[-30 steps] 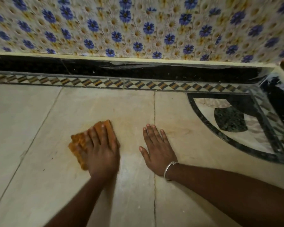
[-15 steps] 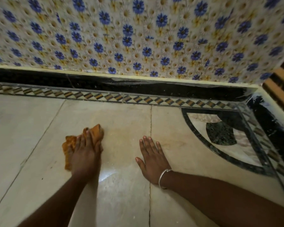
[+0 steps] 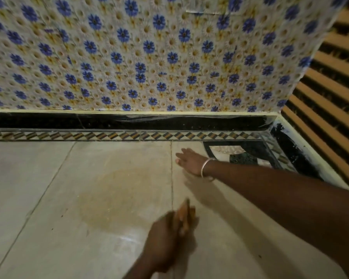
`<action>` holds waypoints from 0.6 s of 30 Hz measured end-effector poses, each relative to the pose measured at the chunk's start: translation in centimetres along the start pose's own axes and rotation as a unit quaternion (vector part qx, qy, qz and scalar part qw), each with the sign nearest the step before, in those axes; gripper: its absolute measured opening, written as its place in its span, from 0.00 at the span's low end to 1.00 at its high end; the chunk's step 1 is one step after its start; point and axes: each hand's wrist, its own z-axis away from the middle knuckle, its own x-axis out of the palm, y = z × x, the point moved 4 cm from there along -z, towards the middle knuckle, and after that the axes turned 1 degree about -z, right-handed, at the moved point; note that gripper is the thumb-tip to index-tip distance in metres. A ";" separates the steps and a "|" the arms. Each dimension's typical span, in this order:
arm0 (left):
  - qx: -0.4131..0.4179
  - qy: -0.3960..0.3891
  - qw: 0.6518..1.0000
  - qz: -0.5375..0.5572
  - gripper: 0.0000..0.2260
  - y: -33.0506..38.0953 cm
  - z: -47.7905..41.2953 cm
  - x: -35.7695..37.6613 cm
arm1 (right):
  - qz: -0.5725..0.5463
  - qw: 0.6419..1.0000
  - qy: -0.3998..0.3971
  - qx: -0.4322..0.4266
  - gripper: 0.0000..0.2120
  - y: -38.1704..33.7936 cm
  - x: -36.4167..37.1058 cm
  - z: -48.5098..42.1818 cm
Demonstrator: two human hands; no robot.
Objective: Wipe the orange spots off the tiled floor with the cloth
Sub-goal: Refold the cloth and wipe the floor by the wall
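**Op:** Fingers point(image 3: 186, 153) of my right hand point(image 3: 189, 161) are spread loose and flat toward the tiled floor point(image 3: 48, 188), grasping nothing; my left hand point(image 3: 167, 234) is clenched around the cloth point(image 3: 184, 216), though blur hides the exact grip.

**Desk:** Count it out for me.

**Op:** Two hands, one cloth, one bangle point(image 3: 205, 168) on the right wrist. One broad, faint orange stain point(image 3: 117, 196) on the tile, at nine o'clock from the cloth; I cannot make out separate spots in it. One dark corner inlay point(image 3: 250, 152) at three o'clock from the right hand, one patterned border strip point(image 3: 109, 135) and one floral wall point(image 3: 149, 57) at twelve.

**Desk:** Where is the cloth?

**Op:** Only an orange edge shows, poking from the left fist at its twelve o'clock, just right of the tile joint point(image 3: 171, 178), well below the right hand.

**Desk:** Versus half a second ago?

**Op:** Then the left hand pressed the cloth flat, left of the joint. Now it has swept right across the stain. The right hand has gone up toward the border, and more wall fills the view.
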 end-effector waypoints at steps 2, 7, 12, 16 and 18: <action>-0.036 -0.013 0.979 0.200 0.17 1.8 -0.8 -1.0 | -0.046 0.997 0.055 0.035 0.26 2.3 -3.2 1.5; -0.063 -0.009 0.867 0.495 0.22 5.4 -4.3 -3.2 | -0.059 0.980 0.133 0.133 0.25 9.4 -4.6 5.7; -0.077 -0.062 0.875 0.473 0.26 6.5 -9.5 -1.7 | 0.074 0.986 0.028 0.149 0.29 13.3 2.1 7.1; -0.074 -0.069 0.894 0.436 0.20 8.2 -14.8 0.6 | 0.066 0.985 0.060 0.146 0.30 14.4 5.0 6.2; -0.063 -0.078 0.896 0.432 0.16 9.2 -18.2 1.0 | 0.065 0.983 0.103 0.135 0.29 14.0 5.9 5.3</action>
